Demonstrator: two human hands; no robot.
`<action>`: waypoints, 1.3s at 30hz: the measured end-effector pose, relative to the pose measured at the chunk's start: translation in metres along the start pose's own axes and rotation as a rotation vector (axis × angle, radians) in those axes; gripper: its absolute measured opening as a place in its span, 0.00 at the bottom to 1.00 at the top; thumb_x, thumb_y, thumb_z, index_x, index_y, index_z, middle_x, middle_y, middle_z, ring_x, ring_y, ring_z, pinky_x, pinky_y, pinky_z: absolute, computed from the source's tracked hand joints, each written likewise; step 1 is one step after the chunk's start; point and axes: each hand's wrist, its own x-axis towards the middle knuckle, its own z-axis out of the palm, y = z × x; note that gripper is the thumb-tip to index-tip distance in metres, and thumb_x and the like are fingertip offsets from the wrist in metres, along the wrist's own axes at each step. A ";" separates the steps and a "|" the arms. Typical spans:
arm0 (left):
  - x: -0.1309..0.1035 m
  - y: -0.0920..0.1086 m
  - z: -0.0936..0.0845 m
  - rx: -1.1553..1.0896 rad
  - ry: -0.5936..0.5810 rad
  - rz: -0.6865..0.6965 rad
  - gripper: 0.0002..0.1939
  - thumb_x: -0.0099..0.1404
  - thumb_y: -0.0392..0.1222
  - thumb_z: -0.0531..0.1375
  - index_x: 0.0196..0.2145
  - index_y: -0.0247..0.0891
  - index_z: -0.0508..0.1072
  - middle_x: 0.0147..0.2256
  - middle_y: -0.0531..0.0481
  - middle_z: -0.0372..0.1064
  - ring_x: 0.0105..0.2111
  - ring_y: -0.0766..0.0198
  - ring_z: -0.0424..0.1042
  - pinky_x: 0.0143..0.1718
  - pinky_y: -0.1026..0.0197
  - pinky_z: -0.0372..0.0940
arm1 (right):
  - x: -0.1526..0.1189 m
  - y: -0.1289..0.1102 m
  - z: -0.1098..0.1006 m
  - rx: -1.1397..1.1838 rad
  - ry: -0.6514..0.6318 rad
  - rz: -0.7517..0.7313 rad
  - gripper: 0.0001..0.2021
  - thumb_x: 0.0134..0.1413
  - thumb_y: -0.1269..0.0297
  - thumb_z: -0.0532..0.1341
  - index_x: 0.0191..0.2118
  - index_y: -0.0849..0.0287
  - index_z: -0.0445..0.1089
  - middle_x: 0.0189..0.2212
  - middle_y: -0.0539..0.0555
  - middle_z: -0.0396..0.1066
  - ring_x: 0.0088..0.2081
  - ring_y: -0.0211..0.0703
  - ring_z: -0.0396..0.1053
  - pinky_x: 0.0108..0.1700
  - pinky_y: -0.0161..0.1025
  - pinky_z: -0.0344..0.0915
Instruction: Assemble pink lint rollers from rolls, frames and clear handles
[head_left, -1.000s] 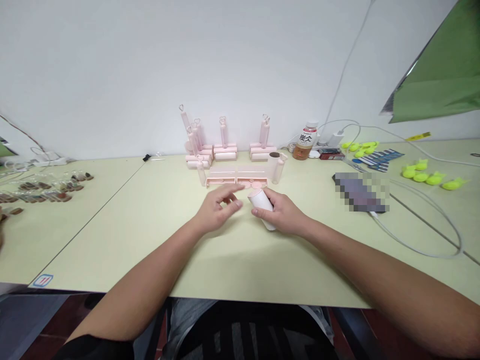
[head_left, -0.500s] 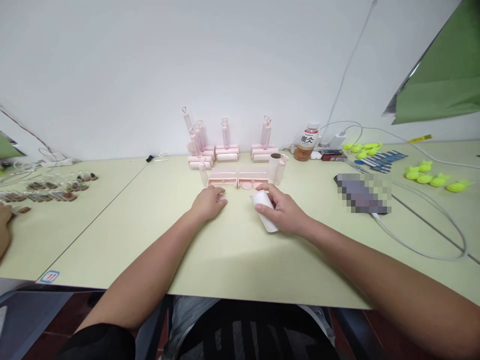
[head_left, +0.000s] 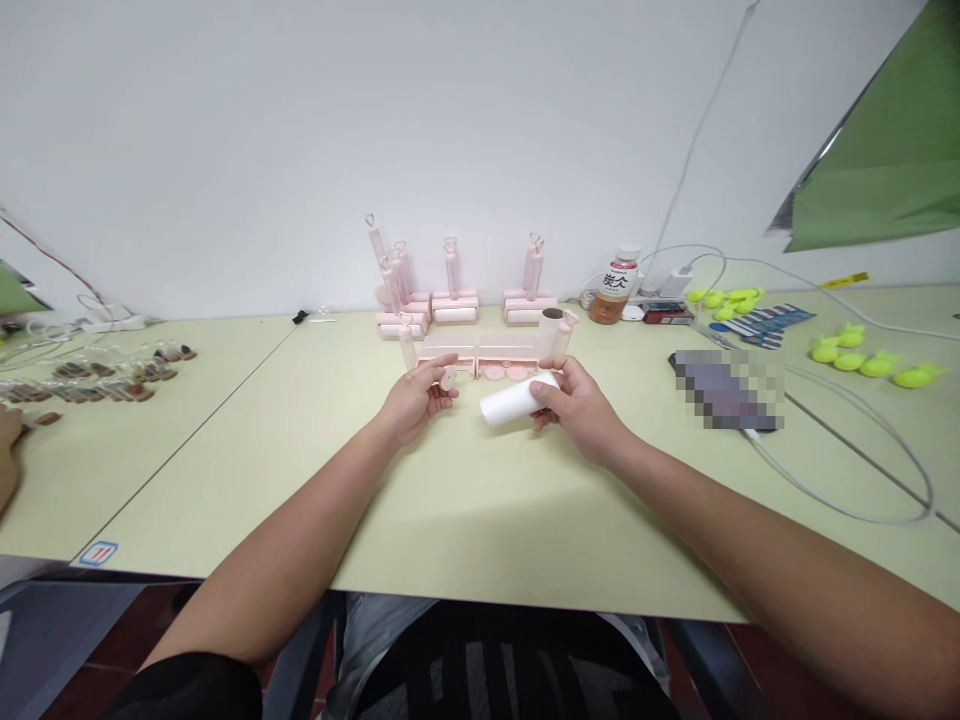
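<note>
Nearest is the front edge of the table, with a numbered label by a seam towards the left. Farther in, around the middle of the table, the right hand is clamped around one end of a white roll, thumb on top and fingers beyond it. The roll's other end points towards the left hand, slanting a little towards the front edge; whether it touches the table cannot be told. The left hand pinches a small round piece, its fingers close together on it, apart from the roll.

For good control, the right hand does best to hold the roll firmly but without squeezing, so that its wall stays round and its surface smooth. A light fingertip pinch on the rim suits the small piece, keeping its flat face square and in sight. Both wrists should stay low and steady, clear of the pink trays just beyond.

An upright tube stands near the trays' right end. Towards the right edge lies a phone with a cable plugged in. By the far edge are pink rollers and a bottle.
</note>
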 end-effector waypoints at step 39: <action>-0.015 -0.018 0.018 0.388 -0.096 0.405 0.21 0.49 0.53 0.72 0.29 0.36 0.69 0.34 0.49 0.72 0.33 0.63 0.71 0.36 0.59 0.68 | -0.003 0.000 0.007 0.311 -0.030 0.200 0.08 0.58 0.61 0.63 0.38 0.55 0.64 0.34 0.51 0.69 0.29 0.39 0.74 0.36 0.43 0.78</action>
